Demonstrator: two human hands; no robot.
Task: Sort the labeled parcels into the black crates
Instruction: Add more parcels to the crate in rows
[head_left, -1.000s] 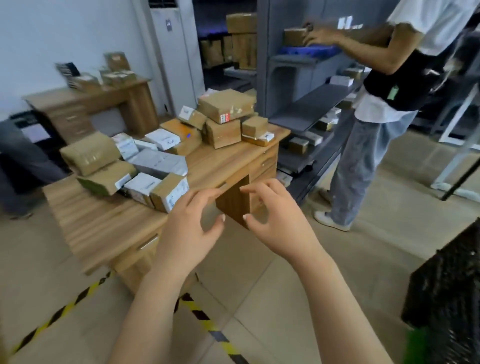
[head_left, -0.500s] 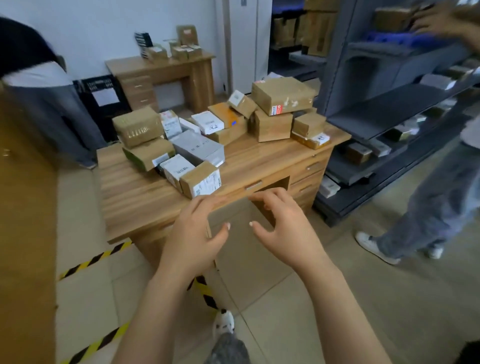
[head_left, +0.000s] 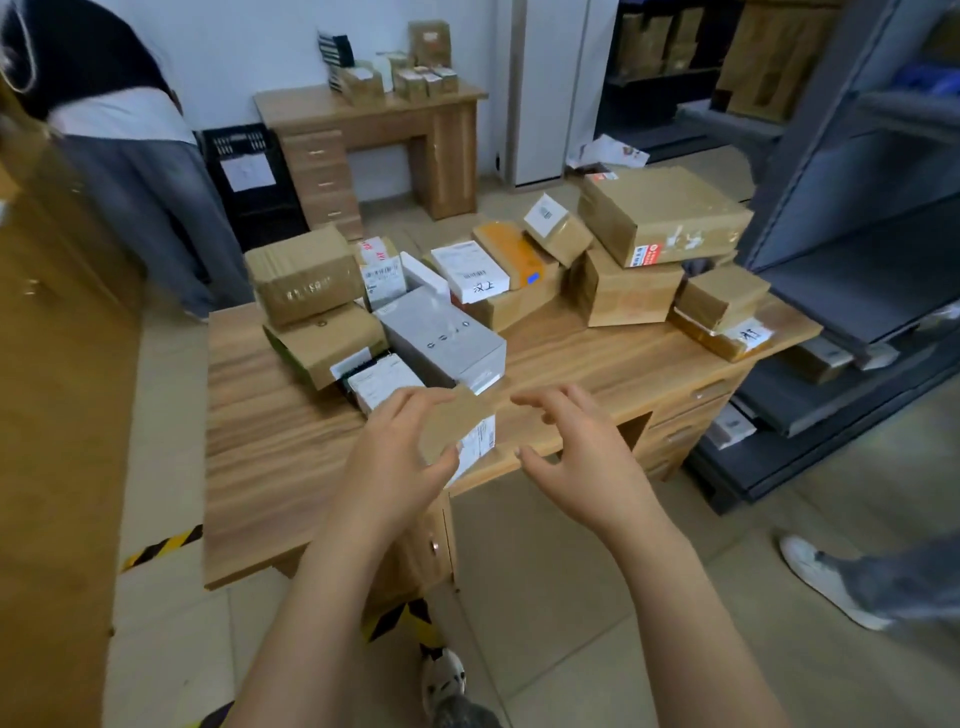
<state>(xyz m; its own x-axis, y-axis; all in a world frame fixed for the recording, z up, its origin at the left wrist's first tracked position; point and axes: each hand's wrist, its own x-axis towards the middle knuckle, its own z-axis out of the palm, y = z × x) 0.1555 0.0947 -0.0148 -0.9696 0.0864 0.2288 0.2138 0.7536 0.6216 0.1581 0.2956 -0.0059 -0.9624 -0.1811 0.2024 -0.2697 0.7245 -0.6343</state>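
Many labeled parcels lie piled on a wooden desk (head_left: 270, 441). A small brown parcel (head_left: 462, 415) with a white label on its side sits at the desk's near edge. My left hand (head_left: 400, 457) hovers at this parcel's left corner, fingers curved over its top and thumb by its lower edge, with no clear grip. Just right of the parcel is my right hand (head_left: 576, 452), apart from it, fingers spread and curved. A black crate (head_left: 244, 176) with a white sheet on its front stands on the floor by the back wall.
A grey box (head_left: 441, 338) and a large cardboard box (head_left: 660, 213) sit behind the small parcel. Grey shelving (head_left: 857, 260) stands to the right, with someone's shoe (head_left: 821, 577) on the floor beside it. Another person (head_left: 130, 156) stands at left. A second desk (head_left: 374, 119) holds boxes.
The view has swung left and closer to the desk. Both hands have moved forward from over the floor to the small brown parcel at the desk's edge.
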